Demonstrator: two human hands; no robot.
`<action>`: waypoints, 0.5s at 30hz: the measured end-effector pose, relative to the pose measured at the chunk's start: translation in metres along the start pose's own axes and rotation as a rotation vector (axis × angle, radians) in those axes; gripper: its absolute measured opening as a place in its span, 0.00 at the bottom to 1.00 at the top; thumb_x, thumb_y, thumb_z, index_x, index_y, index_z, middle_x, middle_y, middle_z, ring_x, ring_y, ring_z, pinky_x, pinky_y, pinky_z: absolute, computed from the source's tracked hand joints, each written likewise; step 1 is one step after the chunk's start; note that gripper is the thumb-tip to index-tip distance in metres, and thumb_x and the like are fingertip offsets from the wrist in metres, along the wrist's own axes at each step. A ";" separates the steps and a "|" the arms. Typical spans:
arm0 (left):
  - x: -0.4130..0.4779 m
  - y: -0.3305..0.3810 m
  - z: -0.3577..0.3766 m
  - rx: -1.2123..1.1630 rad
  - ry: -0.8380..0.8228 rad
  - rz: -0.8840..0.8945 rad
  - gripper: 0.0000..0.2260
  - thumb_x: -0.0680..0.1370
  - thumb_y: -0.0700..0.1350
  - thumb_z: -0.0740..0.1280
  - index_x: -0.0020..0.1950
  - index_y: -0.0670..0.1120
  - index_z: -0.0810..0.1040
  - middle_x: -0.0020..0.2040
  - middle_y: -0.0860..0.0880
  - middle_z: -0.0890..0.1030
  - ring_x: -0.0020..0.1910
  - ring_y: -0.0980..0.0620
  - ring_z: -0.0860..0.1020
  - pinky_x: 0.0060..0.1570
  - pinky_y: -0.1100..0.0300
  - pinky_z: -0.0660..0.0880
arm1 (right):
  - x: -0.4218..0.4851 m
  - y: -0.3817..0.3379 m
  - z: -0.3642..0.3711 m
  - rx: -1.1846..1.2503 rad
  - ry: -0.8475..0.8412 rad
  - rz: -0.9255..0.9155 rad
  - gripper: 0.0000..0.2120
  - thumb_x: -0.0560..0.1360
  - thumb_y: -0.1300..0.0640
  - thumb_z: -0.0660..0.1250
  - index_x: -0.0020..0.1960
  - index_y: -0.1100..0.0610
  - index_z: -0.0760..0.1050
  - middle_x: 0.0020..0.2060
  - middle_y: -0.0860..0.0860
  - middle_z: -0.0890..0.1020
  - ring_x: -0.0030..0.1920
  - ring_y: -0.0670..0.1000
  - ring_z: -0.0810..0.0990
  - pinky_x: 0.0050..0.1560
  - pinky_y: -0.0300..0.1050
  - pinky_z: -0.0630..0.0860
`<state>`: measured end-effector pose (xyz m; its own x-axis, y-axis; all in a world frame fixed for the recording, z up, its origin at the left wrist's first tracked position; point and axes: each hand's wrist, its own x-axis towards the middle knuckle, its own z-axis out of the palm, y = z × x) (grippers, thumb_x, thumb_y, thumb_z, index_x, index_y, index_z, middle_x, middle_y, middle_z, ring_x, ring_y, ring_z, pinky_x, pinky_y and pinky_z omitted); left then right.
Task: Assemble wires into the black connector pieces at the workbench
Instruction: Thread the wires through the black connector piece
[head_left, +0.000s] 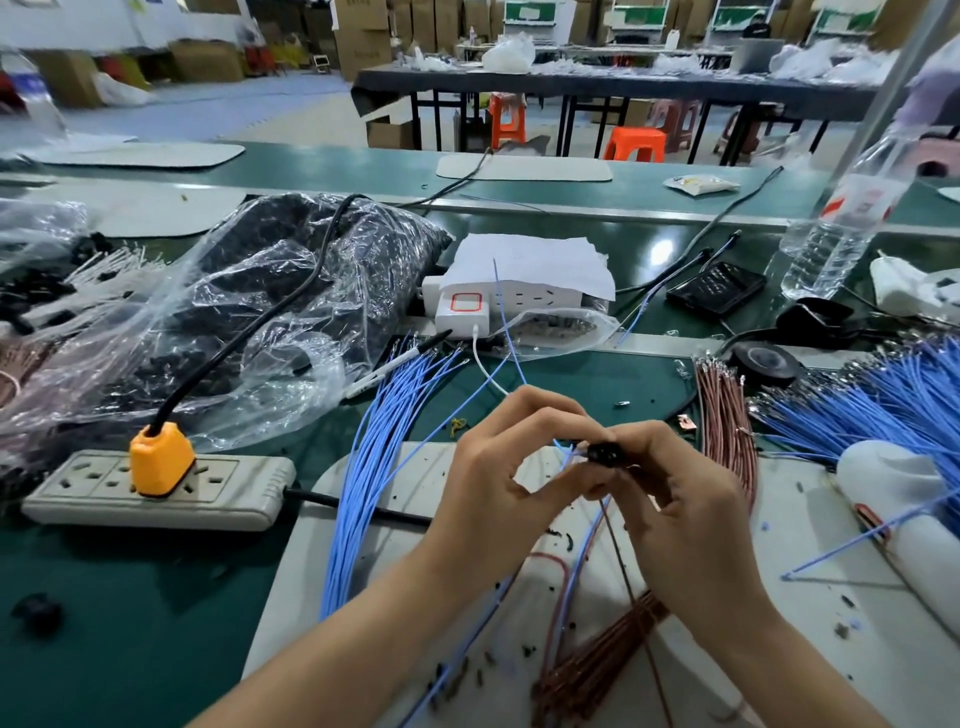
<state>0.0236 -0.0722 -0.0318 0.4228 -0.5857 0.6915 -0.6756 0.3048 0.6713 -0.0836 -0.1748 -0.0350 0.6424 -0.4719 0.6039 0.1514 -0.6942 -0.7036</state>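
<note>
Black connector (604, 453) is pinched by right hand (685, 499) above white mat (810, 525). 1 blue wire (563, 450) is pinched by left hand (509, 467). Terminal is best aligned squarely, then pushed straight until seated.

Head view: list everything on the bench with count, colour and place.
black connector: one, black, between both hands' fingertips
single blue wire: one, blue, rising from left hand
blue wire bundles: two, blue, left of hands and far right
brown wire bundles: two, brown, right of hands and near edge
power strip: one, grey, left, orange plug in it
plastic bag: one, clear, dark contents, behind strip
water bottle: one, clear, far right
left hand: one, pinching single blue wire
right hand: one, gripping black connector
</note>
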 end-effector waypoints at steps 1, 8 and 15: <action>0.000 0.000 0.000 0.005 -0.001 -0.006 0.08 0.71 0.36 0.73 0.49 0.41 0.81 0.46 0.46 0.78 0.46 0.54 0.78 0.48 0.58 0.76 | 0.000 0.000 0.000 -0.011 0.003 -0.003 0.18 0.69 0.76 0.70 0.47 0.55 0.76 0.38 0.47 0.82 0.38 0.44 0.82 0.43 0.34 0.78; 0.000 -0.002 0.000 -0.039 -0.024 -0.072 0.07 0.72 0.38 0.73 0.49 0.43 0.80 0.43 0.54 0.77 0.43 0.56 0.76 0.45 0.56 0.74 | 0.000 -0.002 0.000 0.059 0.022 0.058 0.13 0.70 0.71 0.71 0.47 0.54 0.79 0.37 0.43 0.83 0.39 0.40 0.82 0.43 0.30 0.76; -0.002 -0.003 0.000 -0.017 -0.007 -0.028 0.07 0.72 0.36 0.73 0.48 0.41 0.80 0.43 0.52 0.78 0.43 0.57 0.76 0.44 0.59 0.74 | 0.001 -0.006 0.002 0.148 0.016 0.127 0.08 0.68 0.57 0.71 0.43 0.45 0.77 0.38 0.41 0.83 0.37 0.41 0.83 0.40 0.29 0.76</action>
<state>0.0249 -0.0718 -0.0345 0.4377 -0.5992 0.6703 -0.6530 0.3006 0.6952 -0.0821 -0.1700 -0.0316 0.6517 -0.5601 0.5115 0.1794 -0.5414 -0.8214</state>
